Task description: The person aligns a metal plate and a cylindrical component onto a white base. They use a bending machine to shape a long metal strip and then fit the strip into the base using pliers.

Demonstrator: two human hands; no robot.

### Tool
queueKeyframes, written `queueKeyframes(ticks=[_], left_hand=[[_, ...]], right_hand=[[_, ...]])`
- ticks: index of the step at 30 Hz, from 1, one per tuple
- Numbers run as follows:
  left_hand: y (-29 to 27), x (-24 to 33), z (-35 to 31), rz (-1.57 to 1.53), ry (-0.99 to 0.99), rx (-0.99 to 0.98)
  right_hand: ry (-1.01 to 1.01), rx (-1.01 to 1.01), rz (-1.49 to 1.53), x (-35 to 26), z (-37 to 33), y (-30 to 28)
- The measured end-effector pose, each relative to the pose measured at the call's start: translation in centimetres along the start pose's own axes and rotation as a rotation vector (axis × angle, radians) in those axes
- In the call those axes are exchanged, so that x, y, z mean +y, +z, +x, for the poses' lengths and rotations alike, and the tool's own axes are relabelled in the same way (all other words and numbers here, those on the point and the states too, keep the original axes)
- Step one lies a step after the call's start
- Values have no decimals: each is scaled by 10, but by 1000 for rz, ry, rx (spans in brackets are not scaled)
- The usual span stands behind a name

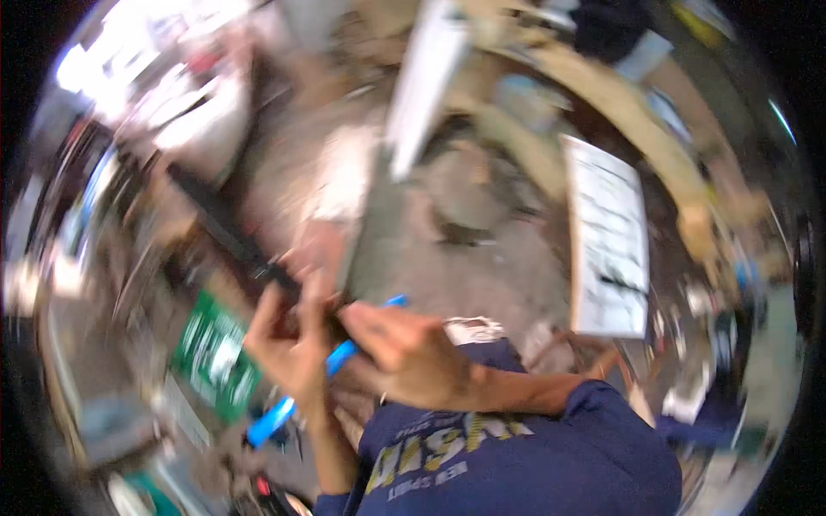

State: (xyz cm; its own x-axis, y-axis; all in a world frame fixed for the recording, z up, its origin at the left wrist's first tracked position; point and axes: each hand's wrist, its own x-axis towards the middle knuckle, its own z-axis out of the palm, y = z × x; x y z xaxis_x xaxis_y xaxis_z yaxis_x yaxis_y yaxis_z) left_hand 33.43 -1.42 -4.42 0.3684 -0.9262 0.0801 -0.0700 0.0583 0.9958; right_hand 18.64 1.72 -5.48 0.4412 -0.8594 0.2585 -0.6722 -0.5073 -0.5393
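Blur softens much of the picture. My left hand (297, 340) has its thumb and fingers round the near end of a long dark bar-like piece (219, 215), which slants away to the far left. My right hand (404, 348) is beside it, its fingers pressed together close to the left fingertips. What those right fingers hold, if anything, is hidden. A bright blue tube or rod (274, 421) runs diagonally below both hands, partly covered by them.
A green printed packet (215, 357) lies left of my left hand. To the right is a white sheet or board with dark marks (609, 241). A long white strip (422, 86) stands beyond my hands, near a grey rounded block (469, 193). A pale sack-like bundle (202, 120) sits far left.
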Motion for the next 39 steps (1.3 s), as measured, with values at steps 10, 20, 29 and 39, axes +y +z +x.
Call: queueKeyframes(ticks=[10, 20, 29, 39], left_hand=[[216, -95, -61, 11, 269, -561], [443, -105, -211, 280, 111, -982], [476, -161, -234, 649, 163, -990], [566, -145, -198, 746, 516, -970]], right_hand=[[153, 382, 141, 168, -154, -137], [477, 597, 69, 320, -359, -268], [814, 618, 202, 398, -448, -288], [880, 492, 48, 463, -444, -331]])
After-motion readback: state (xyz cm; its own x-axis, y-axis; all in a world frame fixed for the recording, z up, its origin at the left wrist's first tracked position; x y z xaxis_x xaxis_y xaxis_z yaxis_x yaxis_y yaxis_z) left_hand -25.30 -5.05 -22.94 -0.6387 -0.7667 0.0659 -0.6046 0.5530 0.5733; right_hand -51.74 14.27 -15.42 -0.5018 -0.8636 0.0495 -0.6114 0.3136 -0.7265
